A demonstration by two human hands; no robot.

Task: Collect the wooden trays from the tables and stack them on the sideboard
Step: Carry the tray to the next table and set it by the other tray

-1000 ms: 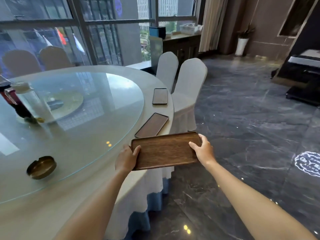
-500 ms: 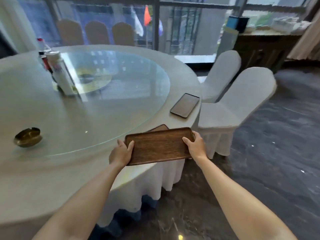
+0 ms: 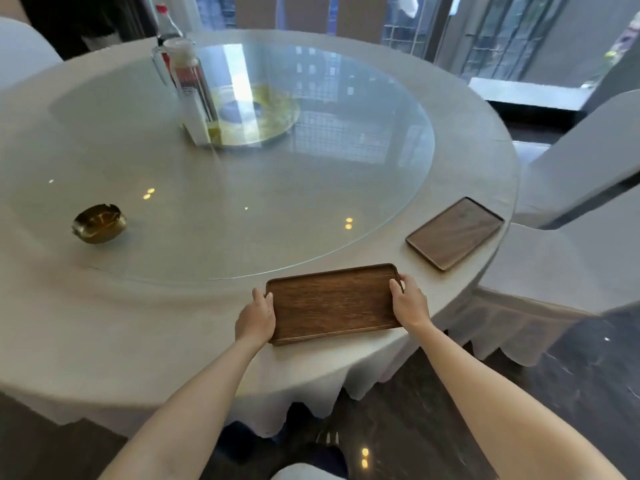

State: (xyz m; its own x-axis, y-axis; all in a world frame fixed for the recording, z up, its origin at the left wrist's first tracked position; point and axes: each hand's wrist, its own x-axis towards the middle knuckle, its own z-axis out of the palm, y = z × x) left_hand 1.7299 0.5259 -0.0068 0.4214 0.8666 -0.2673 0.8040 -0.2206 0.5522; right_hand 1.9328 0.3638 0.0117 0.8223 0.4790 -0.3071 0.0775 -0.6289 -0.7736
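Observation:
I hold a brown wooden tray level over the near rim of the round table. My left hand grips its left short edge and my right hand grips its right short edge. It hides whatever lies directly beneath it. A second, darker wooden tray lies flat on the tablecloth to the right, close to the table's edge. The sideboard is out of view.
A glass turntable covers the table's middle, carrying bottles and a brass ashtray. White-covered chairs stand close on the right. Dark marble floor lies below and to the right.
My view has swung left and down over the table. The tray in my hands now covers the tray that lay nearest me; the farther tray now lies to the right.

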